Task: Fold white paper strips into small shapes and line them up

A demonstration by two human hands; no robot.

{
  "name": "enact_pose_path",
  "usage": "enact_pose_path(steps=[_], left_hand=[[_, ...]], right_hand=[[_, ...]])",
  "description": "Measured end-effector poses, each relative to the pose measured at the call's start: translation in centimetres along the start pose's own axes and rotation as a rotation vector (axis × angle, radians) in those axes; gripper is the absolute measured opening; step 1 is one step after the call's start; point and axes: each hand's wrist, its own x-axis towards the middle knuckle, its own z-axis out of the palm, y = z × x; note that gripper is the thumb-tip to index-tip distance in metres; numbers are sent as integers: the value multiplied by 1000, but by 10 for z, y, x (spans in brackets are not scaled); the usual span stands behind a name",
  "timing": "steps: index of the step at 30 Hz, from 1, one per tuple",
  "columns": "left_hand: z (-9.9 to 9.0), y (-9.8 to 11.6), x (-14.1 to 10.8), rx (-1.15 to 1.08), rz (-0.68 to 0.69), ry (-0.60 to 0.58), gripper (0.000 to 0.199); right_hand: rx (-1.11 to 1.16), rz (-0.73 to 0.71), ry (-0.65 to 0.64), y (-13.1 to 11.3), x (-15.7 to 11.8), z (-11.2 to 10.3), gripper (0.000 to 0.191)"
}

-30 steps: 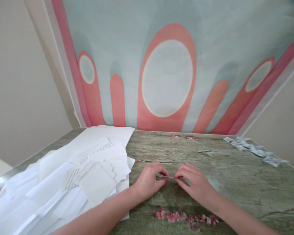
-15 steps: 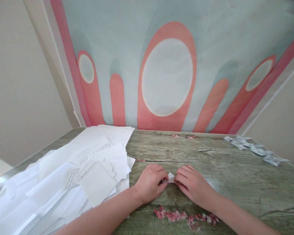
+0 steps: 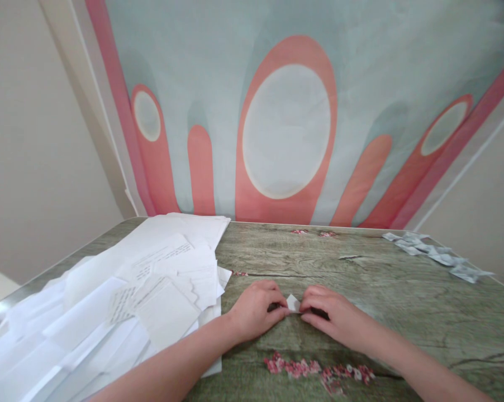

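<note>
A small white folded paper point(image 3: 293, 304) shows between my two hands, just above the wood-patterned table point(image 3: 277, 257). My left hand point(image 3: 260, 307) pinches its left edge between thumb and fingers. From the other side, my right hand point(image 3: 331, 312) pinches the right edge, thumb below and fingers above. Only the middle of the paper is visible, with one corner pointing away from me; its ends are hidden by my fingertips.
A wide heap of white paper sheets and scraps point(image 3: 160, 312), some printed, covers the table's left side. Several small folded paper pieces point(image 3: 440, 255) lie in a row at the far right edge. A wall with a pink and grey-green hanging point(image 3: 218, 67) stands behind the table.
The fingers of my right hand have shifted, leaving a gap behind the pinch. My left fingertips have also moved slightly on the paper. Paper heap and folded pieces stay put.
</note>
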Motion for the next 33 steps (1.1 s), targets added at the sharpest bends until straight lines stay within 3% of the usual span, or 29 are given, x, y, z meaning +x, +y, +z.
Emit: enact_pose_path(steps=[9,15,23,33], left_hand=[[9,-1,2,-66,-140,90,9],[11,-2,3,-67,-166,109,8],[13,-2,5,6,-173,111,9],[17,2,9,100,-211,117,9]], right_hand=[[182,170,68,11,4,8,15],[250,184,74,16,6,10,14],[196,228,150,15,6,14,14],[158,226,143,15,9,15,14]])
